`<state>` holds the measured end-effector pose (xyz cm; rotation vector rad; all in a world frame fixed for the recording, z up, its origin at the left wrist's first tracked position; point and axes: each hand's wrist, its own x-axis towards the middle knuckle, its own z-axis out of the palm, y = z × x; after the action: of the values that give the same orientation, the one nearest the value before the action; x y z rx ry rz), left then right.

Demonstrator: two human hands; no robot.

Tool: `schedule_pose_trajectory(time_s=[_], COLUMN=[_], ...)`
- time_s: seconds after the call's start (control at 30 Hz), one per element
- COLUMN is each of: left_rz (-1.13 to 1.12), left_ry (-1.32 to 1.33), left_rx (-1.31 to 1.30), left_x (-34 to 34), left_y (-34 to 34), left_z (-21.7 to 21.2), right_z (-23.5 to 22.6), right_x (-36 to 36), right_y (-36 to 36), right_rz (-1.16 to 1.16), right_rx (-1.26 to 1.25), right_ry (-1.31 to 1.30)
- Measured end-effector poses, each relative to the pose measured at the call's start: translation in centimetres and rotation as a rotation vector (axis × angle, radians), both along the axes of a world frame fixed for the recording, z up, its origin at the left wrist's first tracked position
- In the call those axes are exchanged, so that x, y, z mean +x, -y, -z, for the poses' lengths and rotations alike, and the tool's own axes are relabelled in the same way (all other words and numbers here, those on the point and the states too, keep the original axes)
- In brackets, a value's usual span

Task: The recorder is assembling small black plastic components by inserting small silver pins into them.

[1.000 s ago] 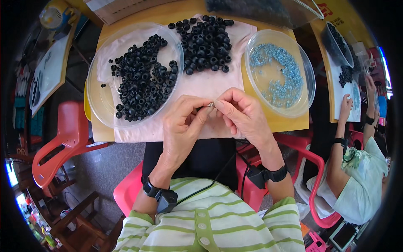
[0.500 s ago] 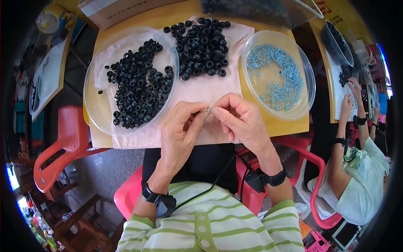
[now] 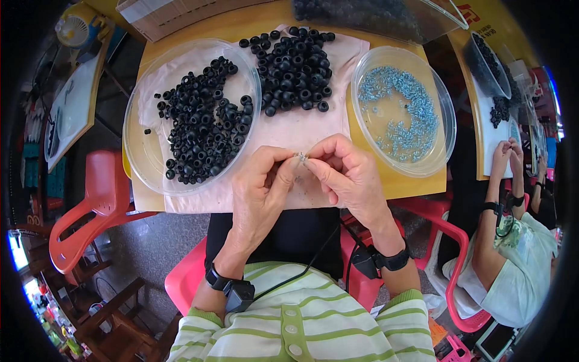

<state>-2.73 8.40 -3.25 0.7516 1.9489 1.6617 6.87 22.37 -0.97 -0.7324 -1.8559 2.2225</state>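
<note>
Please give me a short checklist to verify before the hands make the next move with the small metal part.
1. Small metal part pinched between both hands: ok.
2. Left hand and right hand meet over the pale cloth: ok.
3. Loose black rubber rings lie on the cloth ahead of the hands: ok.
4. Clear dish of small blue-grey parts sits on the table: ok.
5. Ring already on the part: cannot tell.

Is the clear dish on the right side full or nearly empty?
Partly filled. The right clear dish holds a thin, scattered layer of small silvery-blue pieces; bare bottom shows in the middle.
</note>
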Motion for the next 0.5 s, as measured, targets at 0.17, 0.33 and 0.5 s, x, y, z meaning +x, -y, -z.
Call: schedule_pose_trajectory(time_s=[0.17, 0.33, 0.5], left_rz=[-0.109, -0.133, -0.054], left_ry=[0.159, 0.208, 0.123], left_rx=[-0.013, 0.069, 0.04], left_x=[0.37, 0.47, 0.44], left_y=[-0.71, -0.61, -0.11], left_z=[-0.83, -0.67, -0.32], right_z=[0.4, 0.15, -0.13], right_x=[0.13, 0.22, 0.3], right_y=[0.11, 0.23, 0.67], right_rz=[0.056, 0.059, 0.108], right_rx=[-0.037, -0.022, 0.012], right_ry=[-0.022, -0.019, -0.009])
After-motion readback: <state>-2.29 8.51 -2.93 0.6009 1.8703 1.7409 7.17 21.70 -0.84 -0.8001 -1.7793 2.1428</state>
